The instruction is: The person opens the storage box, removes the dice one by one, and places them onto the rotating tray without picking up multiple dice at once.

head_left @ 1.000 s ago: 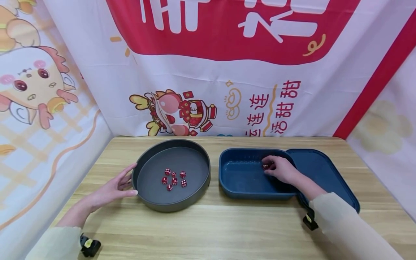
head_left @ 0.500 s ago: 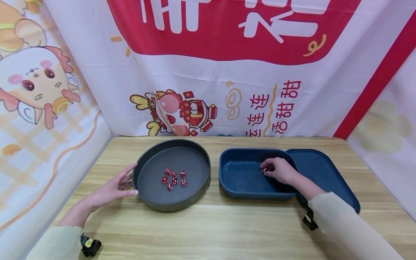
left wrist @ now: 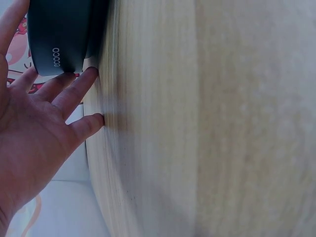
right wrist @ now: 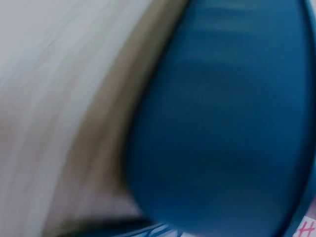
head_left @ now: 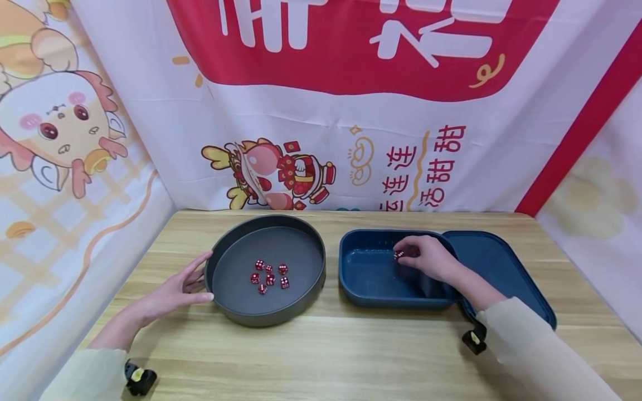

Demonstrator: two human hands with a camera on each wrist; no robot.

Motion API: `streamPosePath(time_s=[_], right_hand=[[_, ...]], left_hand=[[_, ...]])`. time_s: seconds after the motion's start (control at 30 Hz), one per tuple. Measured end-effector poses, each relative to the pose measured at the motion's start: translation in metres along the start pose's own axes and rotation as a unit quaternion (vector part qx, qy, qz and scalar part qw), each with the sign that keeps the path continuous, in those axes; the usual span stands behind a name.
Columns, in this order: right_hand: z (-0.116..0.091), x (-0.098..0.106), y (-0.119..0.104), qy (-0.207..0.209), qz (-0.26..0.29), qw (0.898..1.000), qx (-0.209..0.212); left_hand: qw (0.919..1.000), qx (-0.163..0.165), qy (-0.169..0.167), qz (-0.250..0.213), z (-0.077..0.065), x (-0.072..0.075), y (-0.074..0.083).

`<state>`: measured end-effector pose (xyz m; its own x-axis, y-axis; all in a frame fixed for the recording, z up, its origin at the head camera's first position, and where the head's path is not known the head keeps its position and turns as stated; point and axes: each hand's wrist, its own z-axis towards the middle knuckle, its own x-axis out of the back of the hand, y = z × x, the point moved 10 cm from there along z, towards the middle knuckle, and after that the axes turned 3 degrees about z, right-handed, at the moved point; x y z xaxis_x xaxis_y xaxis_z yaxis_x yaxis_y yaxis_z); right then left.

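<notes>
My right hand (head_left: 431,257) pinches a red die (head_left: 399,255) with white dots over the blue rectangular container (head_left: 368,278). More red may be tucked under the fingers, but the hand hides it. To the left, a round dark grey pan (head_left: 238,245) contains several red dice (head_left: 270,279), loosely grouped near its middle. With fingers spread, my left hand (head_left: 165,295) touches the pan's left side. The left wrist view has the left hand (left wrist: 39,123) against the pan's lettered outer wall (left wrist: 59,39). Only the blurred container (right wrist: 217,113) dominates the right wrist view; no hand shows there.
A dark blue lid (head_left: 501,273) lies at the container's right, partly under it. Everything stands on a wooden table (head_left: 321,356). Behind hangs a printed cloth (head_left: 321,117), and another patterned cloth (head_left: 115,223) borders the left side.
My right hand has risen slightly and shifted left inside the container's outline, carrying the die. The left hand, the pan and the dice in it stay put.
</notes>
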<state>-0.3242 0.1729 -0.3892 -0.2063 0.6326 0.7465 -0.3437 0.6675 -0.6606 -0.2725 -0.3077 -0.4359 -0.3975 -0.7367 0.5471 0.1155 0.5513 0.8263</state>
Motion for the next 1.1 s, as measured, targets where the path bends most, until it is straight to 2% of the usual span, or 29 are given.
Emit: streamPosePath(time_s=[0.2,0.47,0.57,0.87,1.1], right_hand=[[0.005,-0.005,-0.031,0.009,0.027,0.999,0.025],[0.015,-0.022,-0.078,0.002,0.068,0.995,0.077],[0.022,-0.030,-0.091,0.002,0.078,0.993,0.084],[0.042,-0.063,-0.128,-0.018,0.089,0.991,0.101],[0.059,-0.096,-0.154,-0.046,0.082,0.991,0.097]], left_hand=[[1.0000,0.003,0.001,-0.001,-0.001,0.001,0.000],[0.9999,0.010,-0.001,-0.004,0.000,0.000,-0.002],[0.9999,0.010,-0.002,-0.003,0.000,0.000,-0.001],[1.0000,0.009,0.000,-0.002,0.001,0.000,0.001],[0.9999,0.007,-0.002,-0.007,0.003,0.001,-0.001]])
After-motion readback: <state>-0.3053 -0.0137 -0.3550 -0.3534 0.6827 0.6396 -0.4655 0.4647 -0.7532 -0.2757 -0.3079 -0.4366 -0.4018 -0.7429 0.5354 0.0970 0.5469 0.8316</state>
